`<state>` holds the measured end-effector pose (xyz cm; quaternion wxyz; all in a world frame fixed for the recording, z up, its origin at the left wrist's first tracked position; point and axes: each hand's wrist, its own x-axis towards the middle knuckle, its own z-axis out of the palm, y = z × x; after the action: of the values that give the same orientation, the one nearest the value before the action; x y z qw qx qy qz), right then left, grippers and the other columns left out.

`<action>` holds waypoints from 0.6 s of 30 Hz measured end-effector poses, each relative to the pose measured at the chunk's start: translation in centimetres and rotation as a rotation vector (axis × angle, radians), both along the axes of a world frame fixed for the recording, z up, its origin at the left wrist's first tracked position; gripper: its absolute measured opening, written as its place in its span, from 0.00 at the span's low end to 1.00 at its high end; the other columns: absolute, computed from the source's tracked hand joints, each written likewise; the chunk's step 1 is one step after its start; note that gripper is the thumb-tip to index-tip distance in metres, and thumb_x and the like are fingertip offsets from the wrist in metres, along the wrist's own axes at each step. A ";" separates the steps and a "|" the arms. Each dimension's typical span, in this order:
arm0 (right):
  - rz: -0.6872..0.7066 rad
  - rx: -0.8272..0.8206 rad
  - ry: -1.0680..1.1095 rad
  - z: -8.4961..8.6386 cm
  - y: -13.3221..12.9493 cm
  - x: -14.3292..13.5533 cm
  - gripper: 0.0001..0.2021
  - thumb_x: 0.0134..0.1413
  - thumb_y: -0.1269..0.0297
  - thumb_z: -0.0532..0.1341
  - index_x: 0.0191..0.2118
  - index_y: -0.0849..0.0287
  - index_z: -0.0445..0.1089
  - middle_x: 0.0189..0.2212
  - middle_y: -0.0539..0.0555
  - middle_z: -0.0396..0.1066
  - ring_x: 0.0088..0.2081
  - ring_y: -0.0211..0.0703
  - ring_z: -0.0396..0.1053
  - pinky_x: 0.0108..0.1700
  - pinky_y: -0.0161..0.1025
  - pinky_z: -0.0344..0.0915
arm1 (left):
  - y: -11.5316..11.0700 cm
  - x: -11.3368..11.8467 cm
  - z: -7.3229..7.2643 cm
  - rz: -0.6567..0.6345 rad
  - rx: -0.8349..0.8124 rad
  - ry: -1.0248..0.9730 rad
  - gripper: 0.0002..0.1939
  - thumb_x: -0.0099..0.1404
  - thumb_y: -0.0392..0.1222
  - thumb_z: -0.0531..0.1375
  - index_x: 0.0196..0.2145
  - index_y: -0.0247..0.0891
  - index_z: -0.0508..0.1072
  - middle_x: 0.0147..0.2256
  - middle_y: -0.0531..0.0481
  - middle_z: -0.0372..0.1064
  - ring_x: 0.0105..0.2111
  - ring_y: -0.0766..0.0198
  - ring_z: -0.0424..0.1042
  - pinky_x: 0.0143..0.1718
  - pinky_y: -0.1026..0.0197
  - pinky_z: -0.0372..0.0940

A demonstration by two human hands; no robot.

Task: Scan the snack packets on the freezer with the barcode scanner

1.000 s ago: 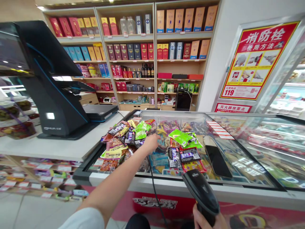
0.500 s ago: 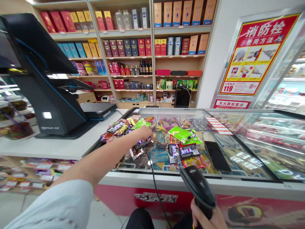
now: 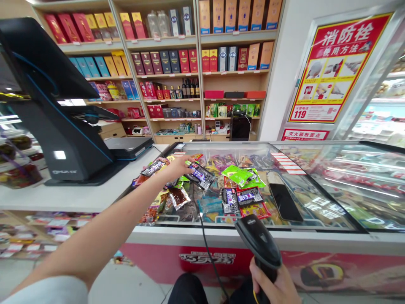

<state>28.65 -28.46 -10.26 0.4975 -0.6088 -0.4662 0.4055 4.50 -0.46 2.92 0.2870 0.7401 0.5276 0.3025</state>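
My left hand (image 3: 179, 168) pinches one end of a black and purple snack packet (image 3: 201, 175), raised a little over the glass freezer top (image 3: 202, 221). Under and left of that hand lies a heap of mixed packets (image 3: 154, 167). My right hand (image 3: 274, 283) is wrapped round the handle of a black barcode scanner (image 3: 260, 241), its head above the freezer's front edge. Green packets (image 3: 239, 176), black and purple packets (image 3: 249, 196) and a red and yellow packet (image 3: 255, 210) form a second group right of the held packet.
A black phone (image 3: 285, 202) lies on the glass, right of the second group. The scanner's cable (image 3: 205, 238) runs down the freezer front. At left, a counter (image 3: 95, 195) bears a register (image 3: 68, 139) and a scale (image 3: 129, 145).
My left hand has lifted a black and purple packet from the heap, and the packet now shows fully to the hand's right. My right hand still holds the scanner.
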 end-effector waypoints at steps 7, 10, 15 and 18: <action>0.025 -0.019 0.018 0.4 -0.2 -0.2 0.20 0.48 0.43 0.61 0.24 0.57 0.66 0.16 0.50 0.67 0.21 0.43 0.67 0.26 0.36 0.65 | -7.0 2.2 -5.0 0.147 -0.251 -0.712 0.21 0.35 0.42 0.72 0.25 0.37 0.67 0.16 0.60 0.61 0.16 0.71 0.59 0.20 0.68 0.52; 0.011 -0.024 -0.007 0.7 -0.5 -0.2 0.21 0.47 0.42 0.62 0.27 0.58 0.68 0.17 0.51 0.68 0.21 0.44 0.69 0.27 0.37 0.66 | -9.5 2.8 -6.9 0.216 -0.239 -0.809 0.22 0.35 0.42 0.72 0.26 0.38 0.65 0.14 0.63 0.58 0.15 0.73 0.56 0.19 0.69 0.51; -0.017 -0.061 -0.150 1.0 -1.1 -0.4 0.21 0.47 0.43 0.62 0.31 0.58 0.72 0.16 0.51 0.69 0.22 0.46 0.70 0.29 0.39 0.68 | -12.8 3.4 -9.3 0.224 -0.300 -0.926 0.23 0.36 0.44 0.72 0.26 0.38 0.64 0.18 0.58 0.67 0.20 0.69 0.66 0.27 0.65 0.62; -0.008 -0.079 -0.207 1.3 -1.3 -0.7 0.21 0.48 0.44 0.62 0.33 0.59 0.74 0.16 0.52 0.70 0.24 0.49 0.72 0.30 0.39 0.69 | -13.6 3.6 -10.1 0.281 -0.267 -0.941 0.23 0.36 0.44 0.71 0.26 0.38 0.63 0.18 0.58 0.67 0.20 0.69 0.66 0.28 0.65 0.61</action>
<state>28.00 -29.79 -8.92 0.4239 -0.6684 -0.4966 0.3564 8.07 -14.04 -7.18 0.5421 0.4023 0.4698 0.5688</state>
